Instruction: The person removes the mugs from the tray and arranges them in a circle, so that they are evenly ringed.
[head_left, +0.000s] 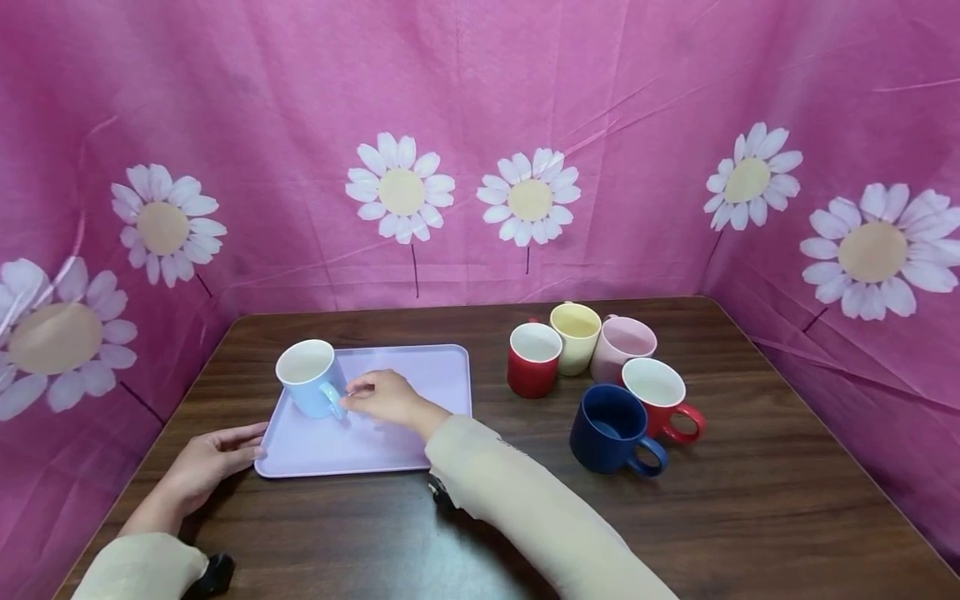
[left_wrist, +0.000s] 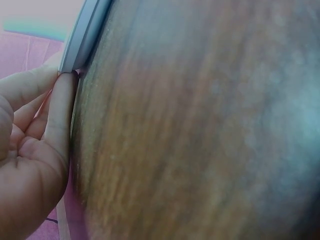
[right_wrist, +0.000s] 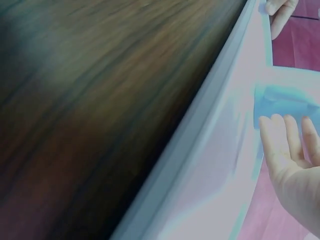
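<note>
A light blue mug (head_left: 307,381) with a white inside stands upright on the left part of a lilac tray (head_left: 397,450), its handle turned toward my right hand (head_left: 386,398). That hand is over the tray, its fingertips right beside the handle. Seen from the right wrist, its fingers (right_wrist: 272,142) reach loosely toward the blue mug (right_wrist: 285,102), not wrapped around it. My left hand (head_left: 206,467) rests on the table at the tray's front left corner. In the left wrist view, its extended thumb and fingers (left_wrist: 61,107) touch the rim of the tray (left_wrist: 85,37).
On the right of the brown wooden table (head_left: 712,517) stand a red mug (head_left: 533,367), a yellow mug (head_left: 575,340), a pink mug (head_left: 611,354), a white-lined red mug (head_left: 660,408) with its handle rightward, and a navy mug (head_left: 606,437). Pink flowered cloth (head_left: 465,275) hangs around the table.
</note>
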